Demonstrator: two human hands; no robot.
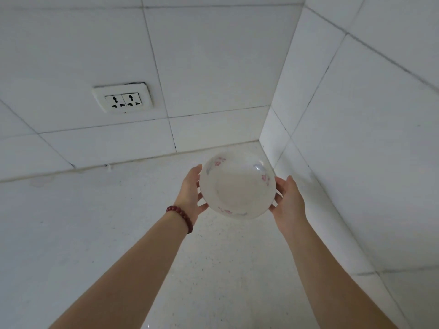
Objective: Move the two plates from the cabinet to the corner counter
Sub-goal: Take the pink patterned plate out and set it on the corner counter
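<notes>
Left hand at nine o'clock and right hand at three gripped the plate by its rim. Tilted above the corner counter, it could slip and chip.

- A white double wall socket sits on the tiled wall, up and left of the hands.
- A second tiled wall meets it at the corner, right of the hands.
</notes>
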